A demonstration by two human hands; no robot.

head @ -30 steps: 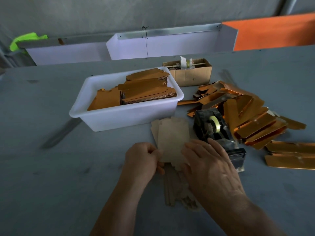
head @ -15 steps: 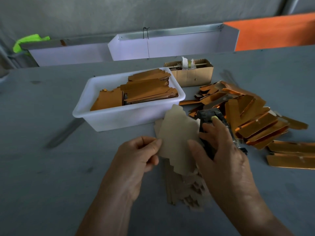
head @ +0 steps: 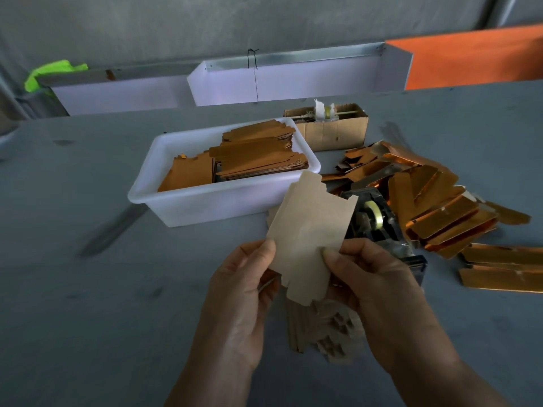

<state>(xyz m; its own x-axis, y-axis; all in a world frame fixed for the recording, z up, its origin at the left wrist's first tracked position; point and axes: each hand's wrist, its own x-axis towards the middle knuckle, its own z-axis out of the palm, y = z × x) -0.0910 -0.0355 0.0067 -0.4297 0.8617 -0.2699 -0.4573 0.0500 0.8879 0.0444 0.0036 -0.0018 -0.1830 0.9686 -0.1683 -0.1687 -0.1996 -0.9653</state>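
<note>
Now 2 hands, left hand (head: 246, 277) and right hand (head: 373, 277), pinch the cardboard blank (head: 308, 230) between them.

One second ago the cardboard blank (head: 311, 230) lay flat on the pile of blanks (head: 329, 333) on the desk (head: 88, 289), with both hands low upon it. Now it is lifted off the pile and stands tilted in the air, its top corner before the near wall of the white tub (head: 205, 204). The left hand (head: 244, 289) has turned and pinches its left edge. The right hand (head: 373, 283) has drawn back from the tape dispenser (head: 385, 230), which it reached over half a second ago, and pinches the right edge. The tape roll (head: 372, 214) shows again.
</note>
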